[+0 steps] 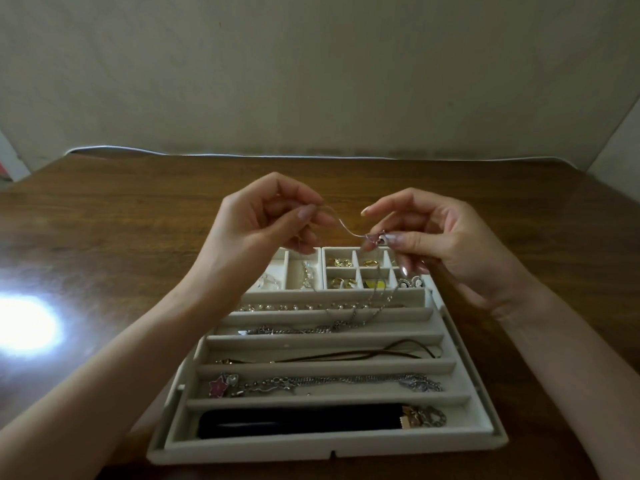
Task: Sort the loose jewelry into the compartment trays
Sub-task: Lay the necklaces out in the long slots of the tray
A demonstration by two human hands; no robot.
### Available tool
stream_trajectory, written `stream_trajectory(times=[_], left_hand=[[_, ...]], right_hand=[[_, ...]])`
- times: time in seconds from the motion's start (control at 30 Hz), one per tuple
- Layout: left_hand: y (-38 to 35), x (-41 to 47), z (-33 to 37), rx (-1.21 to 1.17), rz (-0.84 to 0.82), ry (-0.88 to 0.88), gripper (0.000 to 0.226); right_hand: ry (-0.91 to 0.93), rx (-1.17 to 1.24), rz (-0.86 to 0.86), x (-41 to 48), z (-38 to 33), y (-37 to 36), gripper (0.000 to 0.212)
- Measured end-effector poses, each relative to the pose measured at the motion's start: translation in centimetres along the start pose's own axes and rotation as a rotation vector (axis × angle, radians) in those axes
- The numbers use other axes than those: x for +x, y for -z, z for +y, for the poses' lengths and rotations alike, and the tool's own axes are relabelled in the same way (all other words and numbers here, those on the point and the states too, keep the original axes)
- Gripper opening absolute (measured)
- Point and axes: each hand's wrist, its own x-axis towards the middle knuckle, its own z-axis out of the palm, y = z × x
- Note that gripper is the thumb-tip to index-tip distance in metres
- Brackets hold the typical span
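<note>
Silver chain (341, 226), long axis seemingly crosswise

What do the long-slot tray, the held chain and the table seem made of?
The tray looks matte pale-grey, likely velvet or flocking. The chain seems thin silvery metal; it glints. The table shows dark wood grain, perhaps veneer, with glossy glare.

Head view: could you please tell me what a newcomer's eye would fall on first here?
The left hand and right hand, raised mid-frame, each pinch a thin chain stretched between them above the tray. The tray's long slots hold necklaces, with a pink star at the left and a black strap in the nearest slot. A white glare sits on the table at far left.
</note>
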Motion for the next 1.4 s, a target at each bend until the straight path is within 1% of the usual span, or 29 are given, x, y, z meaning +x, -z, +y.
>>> stream_trajectory(times=[0.07,0.17,0.23,0.33,0.4,0.47,0.57,0.63,0.7,0.8,0.87,1.07,1.2,1.27,1.4], left_hand=[[0.1,0.0,0.0,0.027,-0.016,0.033,0.009],[0.1,-0.1,0.0,0.087,-0.103,0.081,0.010],[-0.1,-0.2,-0.3,0.178,-0.142,0.078,0.010],[-0.3,-0.2,-1.0,0.472,-0.130,-0.047,0.009],[-0.4,-0.2,-1.1,0.588,-0.148,-0.117,0.021],[-0.5,-0.3,-0.9,0.530,-0.227,-0.082,0.028],[-1.0,-0.5,-0.5,0.251,-0.344,0.089,0.039],[-1.3,-0.5,-0.5,0.121,-0.338,0.160,0.040],[-1.4,-0.5,-0.4,0.032,-0.308,0.207,0.032],[-1.2,-0.4,-0.3,0.020,-0.281,0.224,0.021],[-1.1,-0.4,-0.3,0.024,-0.279,0.221,0.021],[-0.8,-0.3,-0.1,-0.005,-0.294,0.180,0.017],[-0.6,-0.3,-0.3,-0.027,-0.270,0.174,0.020],[-0.5,-0.2,-0.3,-0.030,-0.244,0.174,0.023],[-0.7,-0.2,-0.2,-0.007,-0.212,0.141,0.016]], right_hand=[[0.021,0.011,0.013,0.1,0.0,0.0,0.025],[0.030,0.028,0.025,0.0,0.1,-0.2,0.023],[0.045,0.032,0.017,0.0,0.1,-0.4,0.023],[0.066,0.044,0.012,-0.1,0.0,-0.6,0.021],[0.081,0.055,0.012,-0.1,0.0,-0.8,0.019],[0.096,0.068,0.027,-0.1,0.1,-1.1,0.017],[0.127,0.087,0.072,-0.1,0.1,-1.5,0.016],[0.148,0.091,0.101,-0.1,0.1,-1.7,0.016],[0.162,0.081,0.121,-0.1,0.1,-1.7,0.015],[0.159,0.072,0.109,-0.1,0.2,-1.6,0.014],[0.137,0.052,0.088,-0.1,0.2,-1.3,0.016],[0.070,-0.121,-0.014,-0.3,-0.1,-1.5,0.022],[0.082,-0.191,-0.049,-0.1,0.2,-1.5,0.029],[0.096,-0.210,-0.038,-0.1,0.4,-1.4,0.028],[0.085,-0.157,-0.047,-0.1,0.3,-1.4,0.020]])
